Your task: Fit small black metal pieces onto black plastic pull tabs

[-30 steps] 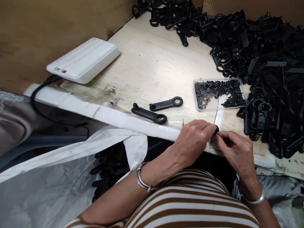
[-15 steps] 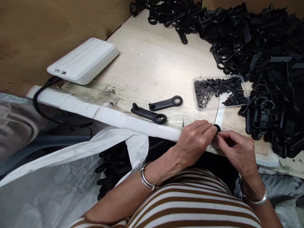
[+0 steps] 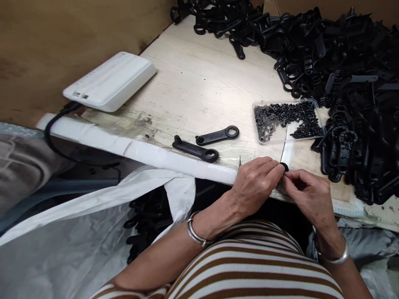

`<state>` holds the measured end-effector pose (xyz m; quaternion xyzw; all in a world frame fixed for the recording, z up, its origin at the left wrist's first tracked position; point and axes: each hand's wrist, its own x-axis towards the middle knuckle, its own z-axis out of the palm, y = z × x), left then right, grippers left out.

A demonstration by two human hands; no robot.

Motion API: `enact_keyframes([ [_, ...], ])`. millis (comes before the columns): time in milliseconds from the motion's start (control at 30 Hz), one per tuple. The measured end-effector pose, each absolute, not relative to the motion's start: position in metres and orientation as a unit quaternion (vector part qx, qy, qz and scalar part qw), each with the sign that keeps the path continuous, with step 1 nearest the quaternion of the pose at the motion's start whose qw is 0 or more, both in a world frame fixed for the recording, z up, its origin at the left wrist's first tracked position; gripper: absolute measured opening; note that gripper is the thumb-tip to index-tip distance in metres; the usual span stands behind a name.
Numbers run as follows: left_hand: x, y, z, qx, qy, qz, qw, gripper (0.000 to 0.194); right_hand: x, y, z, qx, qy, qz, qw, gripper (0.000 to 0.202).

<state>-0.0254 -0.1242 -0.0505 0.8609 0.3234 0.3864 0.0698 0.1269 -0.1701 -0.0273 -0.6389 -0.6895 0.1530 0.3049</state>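
Fingers wrapped, my left hand [image 3: 254, 185] grips a black plastic part [image 3: 284, 167]; only its rounded end shows past the fingertips, the rest is covered by the hand. My right hand [image 3: 308, 193] pinches with thumb and forefinger against that end; whatever lies between those fingertips is too small or hidden to make out. Both hands meet at the table's front edge. Left of them, two black crank-shaped arms [image 3: 196, 150] with ring ends lie side by side. Just beyond the hands sits a clear shallow box [image 3: 286, 135] of tiny springs and small black pieces.
A large heap of black plastic arms [image 3: 352, 104] covers the table's back and right. At the left edge stands a white box-shaped device [image 3: 110, 81] with a black cable [image 3: 51, 141]. White padding [image 3: 140, 153] wraps the front edge. Below hangs a white sack [image 3: 77, 245] with black parts.
Both hands stay together at the black part, almost unmoved. My right hand has shifted very slightly left; the view has moved a little.
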Motion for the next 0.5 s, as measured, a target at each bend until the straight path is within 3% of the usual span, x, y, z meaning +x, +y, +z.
enact_keyframes([
  [200, -0.041, -0.126, -0.033, 0.883, 0.344, 0.314, 0.061, 0.021, 0.135, -0.172, -0.026, -0.659, -0.655, 0.196, 0.312, 0.016],
  [500, -0.053, -0.128, -0.036, 0.887, 0.363, 0.271, 0.086, 0.010, 0.137, -0.176, -0.023, -0.664, -0.675, 0.128, 0.295, 0.016],
])
